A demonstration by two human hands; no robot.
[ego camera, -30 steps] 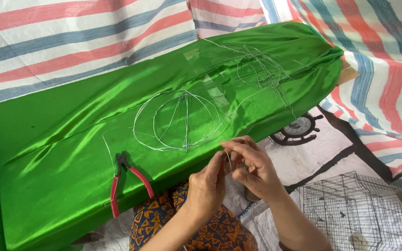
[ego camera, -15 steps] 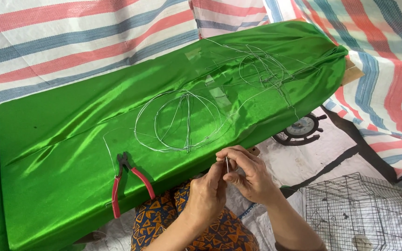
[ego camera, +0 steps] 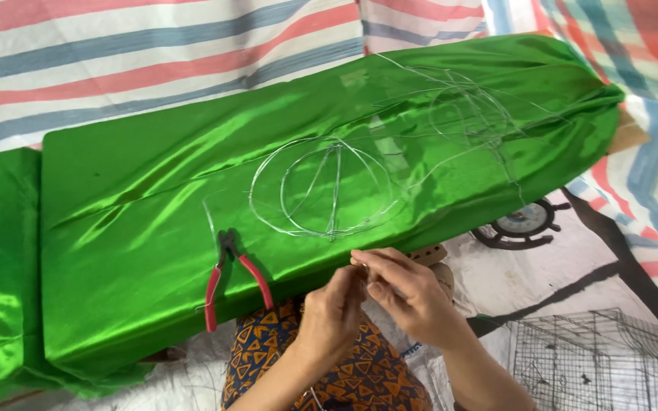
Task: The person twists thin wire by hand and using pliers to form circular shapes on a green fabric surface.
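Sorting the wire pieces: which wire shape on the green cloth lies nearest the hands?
The round wire hoop with crossing spokes, just above the hands; the tangled wire frame lies farther right.

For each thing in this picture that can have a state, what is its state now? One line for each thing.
Left hand: fingers pinched together, touching the right hand; what it grips is too small to tell.
Right hand: fingers curled, pinching at the same spot.
Red-handled pliers: lying unheld on the green cloth, handles spread.
Round wire frame: lying flat on the cloth, untouched.
Green satin cloth: spread out, wrinkled.
Wire mesh cage: on the floor, untouched.
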